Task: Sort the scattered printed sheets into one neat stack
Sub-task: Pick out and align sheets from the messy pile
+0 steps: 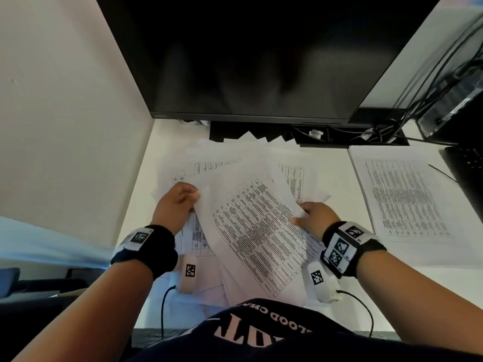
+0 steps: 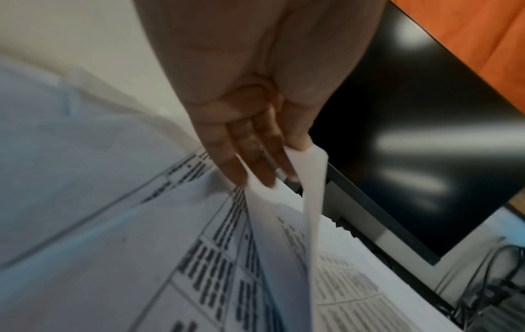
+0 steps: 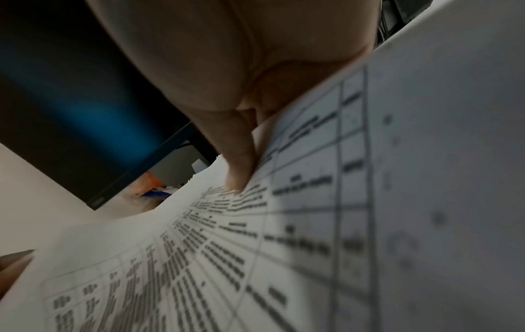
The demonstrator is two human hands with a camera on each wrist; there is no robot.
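Note:
A loose bundle of printed sheets (image 1: 256,226) with tables of text lies tilted across the desk in front of me. My left hand (image 1: 180,199) pinches its left edge, with the thumb on top and fingers (image 2: 255,157) under the sheets (image 2: 284,247). My right hand (image 1: 311,218) grips the right edge; its thumb (image 3: 241,166) presses on the top sheet (image 3: 284,235). More scattered sheets (image 1: 235,155) fan out underneath toward the monitor. A separate neat stack (image 1: 402,199) lies flat to the right.
A large dark monitor (image 1: 261,61) stands close behind the papers, with cables (image 1: 379,129) at its base. A black device (image 1: 467,168) sits at the far right edge. A white partition wall (image 1: 65,113) borders the desk (image 1: 418,288) on the left.

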